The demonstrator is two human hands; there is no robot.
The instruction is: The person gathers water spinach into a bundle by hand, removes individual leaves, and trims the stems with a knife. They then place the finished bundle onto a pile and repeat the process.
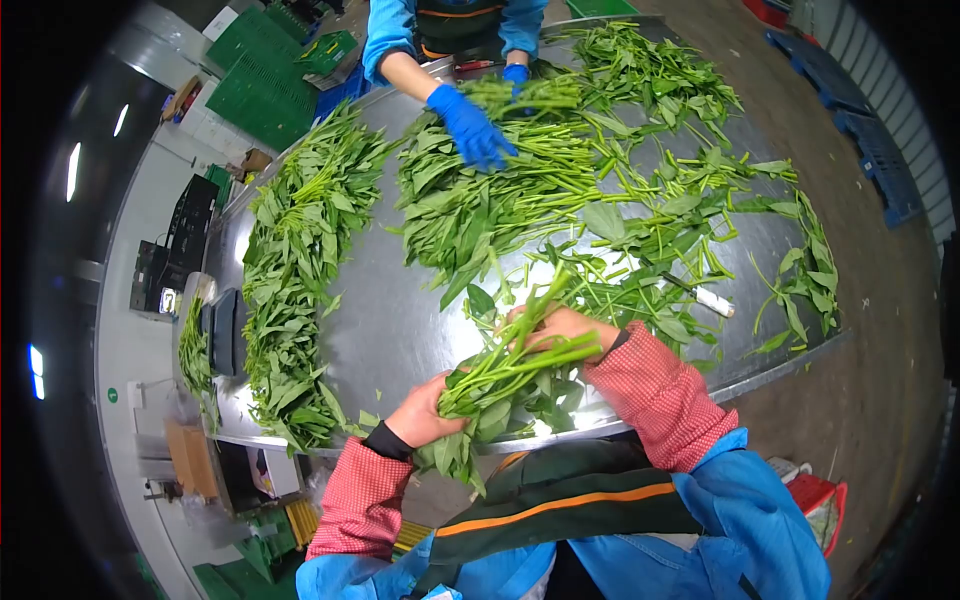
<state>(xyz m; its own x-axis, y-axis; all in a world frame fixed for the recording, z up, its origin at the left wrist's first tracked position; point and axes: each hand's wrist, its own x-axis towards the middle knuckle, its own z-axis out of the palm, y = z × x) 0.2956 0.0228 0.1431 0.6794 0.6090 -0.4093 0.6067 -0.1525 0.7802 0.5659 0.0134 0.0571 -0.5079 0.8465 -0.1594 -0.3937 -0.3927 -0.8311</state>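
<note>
left hand (pixel 425 412) clenched on leafy end of greens bundle (pixel 505 375); right hand (pixel 565 328) grips stem end | bundle's long axis runs between both hands, above near edge of steel table (pixel 385 320)

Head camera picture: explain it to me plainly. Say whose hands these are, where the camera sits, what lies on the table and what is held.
The camera is worn on a person's head and looks down at their own bare hands. The left hand and right hand together grip a bunch of leafy green stems. Below them is a shiny metal table. On it lie a long heap of greens at the left and a looser spread pile in the middle. Across the table, another person's blue-gloved hand presses on that pile. A small white-handled tool, perhaps a knife, lies at the right.
</note>
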